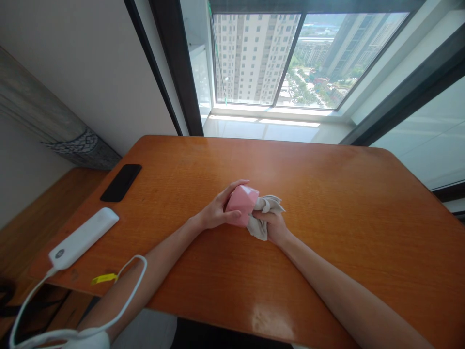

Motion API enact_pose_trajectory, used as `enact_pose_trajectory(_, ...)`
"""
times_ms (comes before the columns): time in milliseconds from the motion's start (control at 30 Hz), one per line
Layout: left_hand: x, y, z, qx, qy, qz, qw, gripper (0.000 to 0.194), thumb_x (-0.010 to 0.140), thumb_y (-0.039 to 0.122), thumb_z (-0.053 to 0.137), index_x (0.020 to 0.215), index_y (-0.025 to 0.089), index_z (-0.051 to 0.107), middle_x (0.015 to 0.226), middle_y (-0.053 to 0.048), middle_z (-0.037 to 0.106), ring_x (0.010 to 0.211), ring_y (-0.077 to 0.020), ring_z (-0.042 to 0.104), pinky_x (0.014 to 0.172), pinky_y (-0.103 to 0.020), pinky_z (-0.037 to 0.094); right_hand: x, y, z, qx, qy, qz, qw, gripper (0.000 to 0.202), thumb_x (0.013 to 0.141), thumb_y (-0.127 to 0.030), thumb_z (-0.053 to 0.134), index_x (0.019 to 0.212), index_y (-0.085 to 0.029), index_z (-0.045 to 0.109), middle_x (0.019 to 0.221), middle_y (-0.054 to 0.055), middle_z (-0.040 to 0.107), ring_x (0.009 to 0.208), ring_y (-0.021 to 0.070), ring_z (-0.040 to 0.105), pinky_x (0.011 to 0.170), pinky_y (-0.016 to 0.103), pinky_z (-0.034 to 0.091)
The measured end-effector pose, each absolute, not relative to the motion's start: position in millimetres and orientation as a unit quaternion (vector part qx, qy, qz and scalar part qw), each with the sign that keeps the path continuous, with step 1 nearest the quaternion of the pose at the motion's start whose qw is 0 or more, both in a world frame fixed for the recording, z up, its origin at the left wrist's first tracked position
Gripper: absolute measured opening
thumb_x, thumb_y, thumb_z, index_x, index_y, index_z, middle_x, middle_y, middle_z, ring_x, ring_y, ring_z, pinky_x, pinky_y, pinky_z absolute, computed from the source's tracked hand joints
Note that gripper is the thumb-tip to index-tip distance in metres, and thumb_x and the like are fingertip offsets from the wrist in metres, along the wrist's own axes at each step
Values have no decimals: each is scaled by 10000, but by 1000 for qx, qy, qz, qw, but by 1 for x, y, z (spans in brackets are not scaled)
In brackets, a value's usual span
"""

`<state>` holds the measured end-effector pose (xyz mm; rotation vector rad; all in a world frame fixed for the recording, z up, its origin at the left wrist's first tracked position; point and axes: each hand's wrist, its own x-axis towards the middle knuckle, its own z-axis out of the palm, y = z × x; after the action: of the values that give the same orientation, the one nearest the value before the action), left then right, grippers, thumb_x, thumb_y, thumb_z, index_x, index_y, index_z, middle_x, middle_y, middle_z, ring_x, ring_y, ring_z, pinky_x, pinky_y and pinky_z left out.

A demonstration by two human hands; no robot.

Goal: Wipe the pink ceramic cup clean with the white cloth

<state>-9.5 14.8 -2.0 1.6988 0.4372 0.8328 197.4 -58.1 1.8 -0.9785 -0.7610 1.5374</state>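
My left hand (pixel 217 209) is wrapped round a pink faceted object (pixel 242 202), thumb on the near side and fingers over the far side. It looks like a small cup or pot, though its exact kind does not show. A crumpled light grey cloth (pixel 269 203) is bunched in my right hand (pixel 275 226), pressed against the right side of the pink object. Part of the cloth hangs below the fingers. Both hands are just above the middle of the wooden table (pixel 327 194). The right fingertips are partly hidden by the cloth.
A black phone (pixel 121 182) lies at the table's left edge. Nearer to me is a white power bank (pixel 84 238) with a white cable (pixel 140 281) that loops over my left forearm. A yellow tag (pixel 104 278) hangs on the cable. Behind the table is a window (pixel 269 58).
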Motion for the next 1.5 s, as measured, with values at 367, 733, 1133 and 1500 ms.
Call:
enact_pose_trajectory(367,-10,15,-3,706,182,354,586,997,860,687,837,1682,280,446,1437,-147,730,1206,-352,742,1059,-468,590,200,-65,6,-431,-512,507,543,365,736,-481,896,618,-233,656,632,-16,557,604,159,443,572,311,420)
enact_pose_trajectory(733,-10,17,-6,705,178,352,589,1006,862,713,817,1682,271,437,1414,-149,743,1201,-347,750,1031,-450,597,197,-66,20,-367,-682,356,523,356,910,-365,673,615,-216,541,672,-3,546,556,126,442,564,292,353)
enact_pose_trajectory(1133,-11,17,-5,698,170,348,603,970,896,709,785,1689,275,432,1433,-150,734,1256,-362,729,1060,-451,580,209,-58,15,-296,-813,172,470,190,910,-193,697,723,-217,671,759,16,632,562,111,466,540,248,353)
enact_pose_trajectory(1500,-9,17,-2,687,169,355,610,930,919,713,753,1680,272,452,1415,-138,742,1256,-359,733,1071,-458,583,202,-62,16,-310,-816,114,475,171,949,-216,679,779,-215,659,775,20,651,585,120,491,560,260,369)
